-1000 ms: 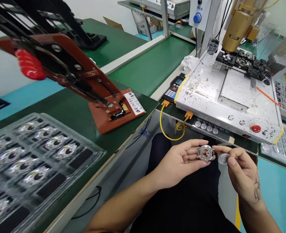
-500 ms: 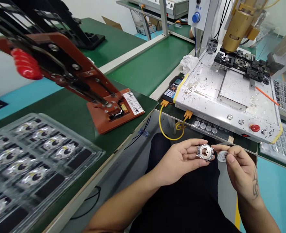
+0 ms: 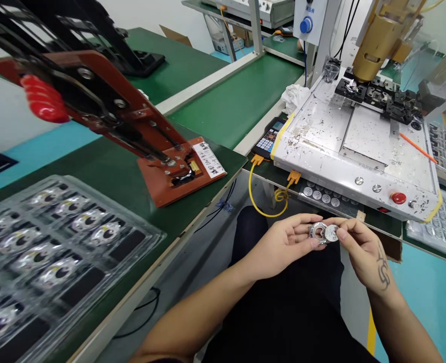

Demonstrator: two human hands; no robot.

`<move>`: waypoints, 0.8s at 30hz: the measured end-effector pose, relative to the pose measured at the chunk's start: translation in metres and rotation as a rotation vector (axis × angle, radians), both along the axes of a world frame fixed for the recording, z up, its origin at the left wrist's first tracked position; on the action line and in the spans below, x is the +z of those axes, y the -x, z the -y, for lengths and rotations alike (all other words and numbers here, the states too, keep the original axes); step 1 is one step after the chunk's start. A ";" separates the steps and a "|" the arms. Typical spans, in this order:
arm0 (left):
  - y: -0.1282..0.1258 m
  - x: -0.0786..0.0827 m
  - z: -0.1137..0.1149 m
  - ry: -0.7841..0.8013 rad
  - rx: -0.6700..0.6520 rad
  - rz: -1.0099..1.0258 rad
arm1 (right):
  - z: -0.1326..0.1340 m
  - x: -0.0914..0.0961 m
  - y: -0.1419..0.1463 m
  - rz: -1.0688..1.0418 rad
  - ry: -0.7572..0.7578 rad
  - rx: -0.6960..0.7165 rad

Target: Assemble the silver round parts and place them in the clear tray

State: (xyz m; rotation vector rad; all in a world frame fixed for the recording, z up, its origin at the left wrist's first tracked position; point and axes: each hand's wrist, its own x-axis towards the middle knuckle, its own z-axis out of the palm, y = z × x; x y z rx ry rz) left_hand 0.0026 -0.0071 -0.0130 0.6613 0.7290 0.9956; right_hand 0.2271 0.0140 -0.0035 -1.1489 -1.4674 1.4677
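Between the fingers of my left hand (image 3: 283,245) is a silvery watch case (image 3: 315,232) with a round opening, held above my lap. My right hand (image 3: 362,247) pinches a thin round disc (image 3: 331,233), like a watch case back, with small dark print on it. The disc overlaps the right side of the case opening; whether the two touch I cannot tell. Some fingertips of both hands are hidden behind the parts.
A red-brown lever press (image 3: 162,181) with a red handle stands on the left table, beside a clear tray (image 3: 150,234) of watch cases. Ahead right is a white machine (image 3: 321,136) with a gold cylinder (image 3: 370,55). Trays of discs (image 3: 440,222) lie to its right.
My right hand has moved left, bringing the disc from beside the watch case to over its right part. My left hand has stayed nearly in place.
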 end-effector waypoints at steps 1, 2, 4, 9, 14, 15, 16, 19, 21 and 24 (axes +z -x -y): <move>0.000 -0.002 -0.001 -0.003 -0.001 0.012 | -0.002 0.001 0.002 0.027 -0.012 0.015; 0.000 -0.005 -0.001 -0.010 -0.002 0.023 | -0.003 0.002 0.005 0.054 -0.026 0.030; -0.001 -0.008 -0.001 -0.032 -0.002 0.035 | -0.006 0.003 0.009 0.103 -0.053 0.053; -0.002 -0.011 0.001 -0.060 0.012 -0.008 | -0.007 -0.002 0.014 0.179 -0.109 0.061; -0.003 -0.011 0.003 -0.083 0.026 -0.040 | -0.006 -0.006 0.016 0.197 -0.131 0.036; -0.003 -0.010 0.003 -0.088 0.026 -0.044 | -0.005 -0.006 0.016 0.198 -0.132 0.034; -0.003 -0.009 0.003 -0.092 0.028 -0.047 | -0.005 -0.006 0.017 0.198 -0.132 0.034; -0.004 -0.007 0.004 -0.099 0.030 -0.056 | -0.005 -0.005 0.018 0.195 -0.135 0.031; -0.004 -0.005 0.005 -0.107 0.030 -0.064 | -0.004 -0.005 0.018 0.199 -0.138 0.024; -0.005 -0.004 0.005 -0.123 0.034 -0.094 | -0.003 -0.007 0.018 0.210 -0.144 0.010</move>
